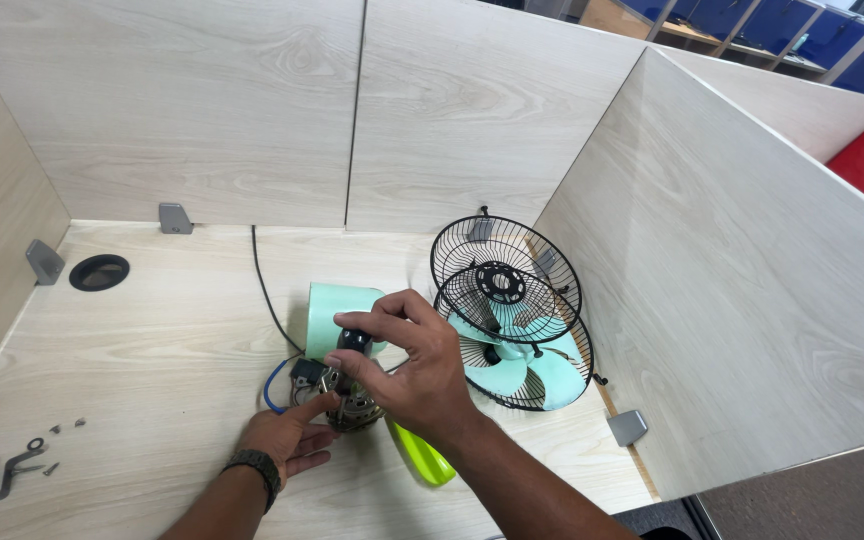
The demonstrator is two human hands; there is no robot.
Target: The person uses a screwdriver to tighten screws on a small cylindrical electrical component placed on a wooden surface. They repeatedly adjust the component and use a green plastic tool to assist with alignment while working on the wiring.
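Bare metal fan motor (352,400) on the bench (152,340): left hand (287,435) fingers steady it, right hand (407,365) fingers grasp its black knob (354,341); next needs careful twisting

No packages, labels, signs or screens anywhere in view.

Fan grilles (508,305) right of motor (350,400)

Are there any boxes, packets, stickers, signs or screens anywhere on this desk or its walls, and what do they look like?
None that I can see: no package, label, sign or screen shows on the pale wooden desk or its partition walls. There are only fan parts, such as the black wire fan grilles, and the small metal parts at the left edge.
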